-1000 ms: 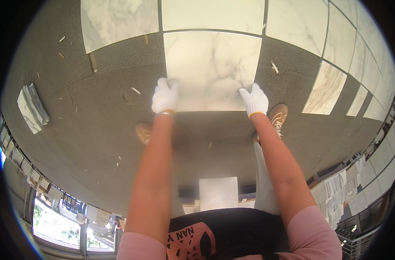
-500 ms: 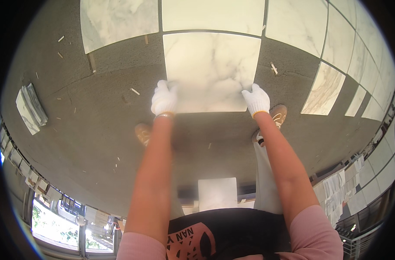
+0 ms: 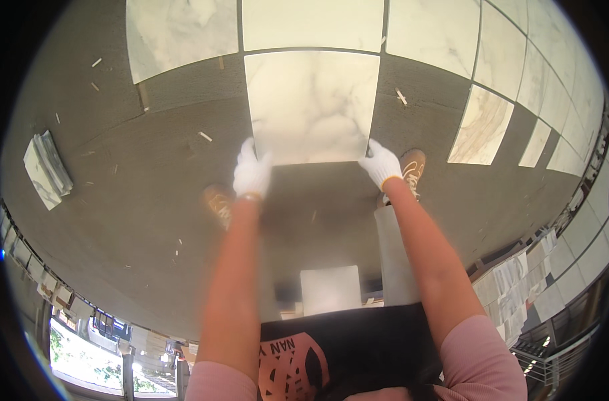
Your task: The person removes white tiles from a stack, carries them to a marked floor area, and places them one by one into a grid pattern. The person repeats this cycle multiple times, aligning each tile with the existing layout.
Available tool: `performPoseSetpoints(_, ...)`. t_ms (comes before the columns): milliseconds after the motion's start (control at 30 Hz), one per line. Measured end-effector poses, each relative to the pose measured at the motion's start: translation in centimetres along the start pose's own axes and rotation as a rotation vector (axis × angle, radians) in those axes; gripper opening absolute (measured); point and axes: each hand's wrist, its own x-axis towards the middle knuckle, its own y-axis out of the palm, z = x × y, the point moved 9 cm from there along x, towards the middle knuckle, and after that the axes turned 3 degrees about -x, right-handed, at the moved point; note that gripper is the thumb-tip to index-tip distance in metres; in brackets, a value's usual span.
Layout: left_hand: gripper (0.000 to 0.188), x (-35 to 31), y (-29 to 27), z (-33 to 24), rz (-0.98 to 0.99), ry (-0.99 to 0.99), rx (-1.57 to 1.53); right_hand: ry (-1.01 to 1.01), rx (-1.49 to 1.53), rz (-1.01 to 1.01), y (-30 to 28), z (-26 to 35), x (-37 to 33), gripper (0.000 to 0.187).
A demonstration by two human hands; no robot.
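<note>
A white marble-patterned tile [image 3: 311, 100] lies between my gloved hands, its far edge close to the row of tiles beyond. My left hand [image 3: 252, 170], in a white knit glove, is closed at the tile's near left corner and is partly smeared by motion. At the near right corner my right hand [image 3: 383, 162], gloved alike, grips the edge with thumb and fingers. The undersides of both grips are hidden. Just past the tile's far edge sits another white tile [image 3: 311, 23], a narrow dark joint between them.
More laid tiles [image 3: 434, 33] run along the far side and right. A part-width tile [image 3: 481, 125] lies at right. Small pale spacers [image 3: 401, 97] dot the grey floor [image 3: 150, 194]. A stack of tile pieces [image 3: 47, 170] stands at left. My shoes [image 3: 412, 170] flank the tile.
The held tile looks smaller and lower, closer to the floor, and lines up more with the tile beyond it. Both hands have moved with it. The view has shifted slightly.
</note>
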Motion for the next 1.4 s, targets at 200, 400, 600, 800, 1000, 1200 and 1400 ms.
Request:
performPoseSetpoints(200, 0.074, -12.6, -5.5, 8.1, 0.122, -0.147, -0.184, 0.054, 0.061, 0.104, 4.4, -2.4, -13.4, 0.063)
performPoseSetpoints(400, 0.072, -26.6, -17.3, 22.0, -0.106, -0.453, -0.302, 0.233, 0.668, 0.608, 3.5, 2.9, -26.6, 0.049)
performPoseSetpoints(600, 0.056, -43.1, -17.9, 28.8, 0.254, -0.740, -1.265, 0.130, 0.831, 0.595, -4.1, 8.2, -34.4, 0.047)
performPoseSetpoints(800, 0.054, -50.4, -22.8, 19.5, 0.107, -0.546, -0.600, 0.092, 0.908, 0.486, -13.2, 6.1, -39.0, 0.048)
performPoseSetpoints(1000, 0.056, -49.2, -26.4, 13.0, 0.093, -0.398, -0.695, 0.026, 1.006, 0.330, -24.1, 2.4, -43.0, 0.044)
performPoseSetpoints(1200, 0.055, -40.8, -31.0, 9.7, 0.201, -0.130, -0.571, 0.183, 0.920, 0.022, -21.7, -5.4, -47.9, 0.036)
performPoseSetpoints(1400, 0.049, -34.1, -42.2, 11.6, 0.135, -0.018, -0.725, -0.264, -0.620, 0.323, -2.4, -5.5, -56.1, 0.012)
